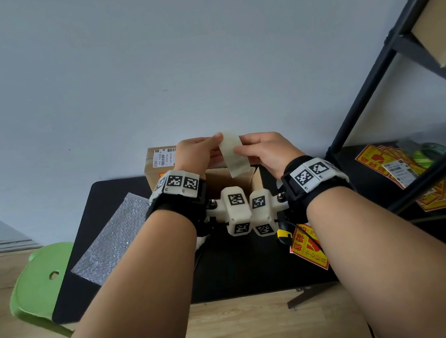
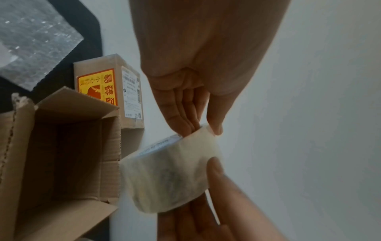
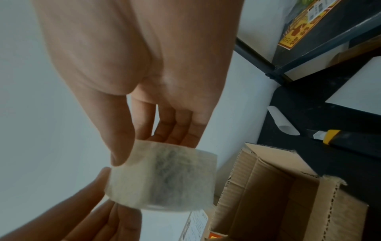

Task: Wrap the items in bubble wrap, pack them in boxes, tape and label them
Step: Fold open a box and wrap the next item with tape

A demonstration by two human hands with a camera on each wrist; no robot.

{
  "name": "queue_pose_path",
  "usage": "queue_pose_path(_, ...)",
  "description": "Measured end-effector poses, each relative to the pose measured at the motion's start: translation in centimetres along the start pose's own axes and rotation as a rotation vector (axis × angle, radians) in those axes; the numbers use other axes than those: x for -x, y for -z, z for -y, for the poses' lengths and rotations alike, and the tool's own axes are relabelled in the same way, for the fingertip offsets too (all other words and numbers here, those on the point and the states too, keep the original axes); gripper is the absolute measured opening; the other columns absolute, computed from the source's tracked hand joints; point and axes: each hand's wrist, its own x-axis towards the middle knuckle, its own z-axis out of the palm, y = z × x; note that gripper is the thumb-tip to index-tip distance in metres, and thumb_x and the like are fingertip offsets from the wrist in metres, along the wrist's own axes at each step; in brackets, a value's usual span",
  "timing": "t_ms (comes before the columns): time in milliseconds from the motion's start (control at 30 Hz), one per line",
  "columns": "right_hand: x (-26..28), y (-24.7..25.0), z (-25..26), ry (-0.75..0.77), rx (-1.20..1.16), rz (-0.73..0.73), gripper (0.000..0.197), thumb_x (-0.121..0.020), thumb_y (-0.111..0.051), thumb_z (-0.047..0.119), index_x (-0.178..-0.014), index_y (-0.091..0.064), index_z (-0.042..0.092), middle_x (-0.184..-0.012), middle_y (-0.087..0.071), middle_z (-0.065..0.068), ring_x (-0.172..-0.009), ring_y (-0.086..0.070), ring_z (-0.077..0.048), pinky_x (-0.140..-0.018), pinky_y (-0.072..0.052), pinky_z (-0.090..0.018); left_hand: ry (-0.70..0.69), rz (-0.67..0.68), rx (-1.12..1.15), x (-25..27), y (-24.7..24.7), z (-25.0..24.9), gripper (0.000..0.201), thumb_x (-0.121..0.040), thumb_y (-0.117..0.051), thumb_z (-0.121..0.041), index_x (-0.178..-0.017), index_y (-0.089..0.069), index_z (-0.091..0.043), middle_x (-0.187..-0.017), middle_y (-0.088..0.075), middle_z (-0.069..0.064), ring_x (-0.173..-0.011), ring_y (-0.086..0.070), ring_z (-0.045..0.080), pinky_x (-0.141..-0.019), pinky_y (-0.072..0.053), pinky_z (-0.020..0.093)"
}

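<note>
Clear, slightly yellowish packing tape roll (image 1: 233,154) is held up in the air between both hands, above the far edge of the black table (image 1: 120,191) and right over the open cardboard box (image 2: 68,146). So the roll sits higher than the box and isn't touching it. The left hand (image 1: 198,150) is pinching the top left of the roll, thumb on the outside and fingertips (image 2: 185,120) tucked against the rim, as seen from the left wrist view. The right hand (image 1: 264,150) is gripping it from the right side, thumb pressed on the outer face and the other fingers curled behind. Whether any tape end is peeled loose can't be told, the roll is pretty blurred.

The open box is seen empty inside from both wrist views, flaps standing up. Just behind it, on the far left, a sealed box (image 1: 157,164) is stood against the wall, with a white shipping label and a red-yellow fragile sticker (image 2: 97,88) on it. A sheet of bubble wrap (image 1: 110,239) is laid flat on the left part of the table, well apart from the hands. A yellow-black utility knife (image 3: 338,138) and a curl of white backing paper (image 3: 282,120) are lying right of the open box. More fragile stickers (image 1: 384,163) are piled on the lower shelf of the black rack (image 1: 399,32) at the right.
</note>
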Motion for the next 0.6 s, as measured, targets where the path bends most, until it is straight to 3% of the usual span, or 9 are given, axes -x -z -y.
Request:
queue_pose_path(100, 0.0, 0.0, 0.2, -0.014, -0.023, -0.067, 0.014, -0.089, -0.07, 0.017, -0.102, -0.074, 0.021, -0.102, -0.075, 0.0, -0.099, -0.07, -0.018, -0.099, -0.053, -0.04, 0.034, 0.001, 0.054, 0.1, -0.2, -0.2, 0.026, -0.092, -0.065, -0.01, -0.106, -0.064, 0.012, -0.098, -0.071, 0.023, -0.08, -0.073, 0.028, -0.069, -0.061, 0.031)
queue_pose_path(200, 0.0, 0.2, 0.5, -0.023, 0.027, -0.144, 0.028, -0.093, -0.064, 0.018, -0.12, -0.069, 0.015, -0.12, -0.068, -0.004, -0.113, -0.062, -0.019, -0.099, -0.049, -0.034, 0.07, 0.02, -0.131, -0.4, -0.2, -0.5, 0.047, -0.087, -0.072, -0.018, -0.12, -0.057, 0.011, -0.101, -0.067, 0.018, -0.082, -0.07, 0.026, -0.077, -0.061, 0.038)
queue_pose_path(267, 0.1, 0.5, 1.2, -0.041, 0.083, -0.136, 0.032, -0.098, -0.054, 0.012, -0.129, -0.062, 0.007, -0.131, -0.061, -0.01, -0.118, -0.056, -0.024, -0.085, -0.046, -0.022, 0.036, 0.051, -0.423, -0.7, 0.1, -0.9, 0.066, -0.081, -0.078, -0.03, -0.135, -0.049, -0.004, -0.119, -0.06, 0.01, -0.102, -0.064, 0.023, -0.092, -0.055, 0.04)
queue_pose_path(300, 0.1, 0.6, 1.7, -0.069, 0.116, -0.116, 0.033, -0.1, -0.049, 0.008, -0.131, -0.059, 0.004, -0.135, -0.057, -0.012, -0.119, -0.053, -0.026, -0.079, -0.044, -0.021, -0.005, 0.08, -0.558, -0.5, 0.2, -1.2, 0.074, -0.08, -0.078, -0.034, -0.142, -0.044, -0.015, -0.134, -0.052, 0.006, -0.116, -0.057, 0.023, -0.1, -0.049, 0.038)
queue_pose_path(367, 0.0, 0.9, 2.2, -0.115, 0.145, -0.085, 0.036, -0.101, -0.043, 0.005, -0.134, -0.055, 0.002, -0.141, -0.05, -0.016, -0.123, -0.048, -0.029, -0.089, -0.044, -0.029, -0.075, 0.186, -0.698, -0.2, 0.3, -1.6, 0.076, -0.081, -0.076, -0.037, -0.147, -0.039, -0.029, -0.147, -0.04, -0.001, -0.13, -0.045, 0.019, -0.1, -0.038, 0.029)
queue_pose_path(433, -0.2, 0.9, 2.4, -0.129, 0.149, -0.086, 0.036, -0.1, -0.042, 0.005, -0.134, -0.056, 0.002, -0.14, -0.051, -0.018, -0.119, -0.048, -0.028, -0.096, -0.041, -0.036, -0.103, 0.271, -0.717, 0.1, 0.2, -1.8, 0.064, -0.085, -0.072, -0.037, -0.143, -0.045, -0.031, -0.138, -0.049, 0.001, -0.119, -0.052, 0.015, -0.088, -0.04, 0.023)
queue_pose_path(500, 0.0, 0.8, 2.1, -0.103, 0.129, -0.087, 0.033, -0.1, -0.041, 0.007, -0.127, -0.061, 0.006, -0.129, -0.056, -0.016, -0.114, -0.049, -0.026, -0.094, -0.042, -0.038, -0.092, 0.267, -0.665, 0.1, 0.1, -1.8, 0.05, -0.084, -0.073, -0.037, -0.13, -0.057, -0.025, -0.121, -0.062, 0.005, -0.097, -0.062, 0.015, -0.081, -0.051, 0.027)
queue_pose_path(600, -0.2, 0.7, 1.4, -0.03, 0.08, -0.168, 0.022, -0.096, -0.055, 0.018, -0.115, -0.066, 0.017, -0.119, -0.061, -0.002, -0.11, -0.056, -0.018, -0.092, -0.046, -0.033, -0.035, 0.214, -0.529, 0.1, 0.1, -1.6, 0.043, -0.072, -0.082, -0.038, -0.104, -0.063, -0.017, -0.103, -0.069, 0.008, -0.098, -0.069, 0.027, -0.093, -0.054, 0.046)
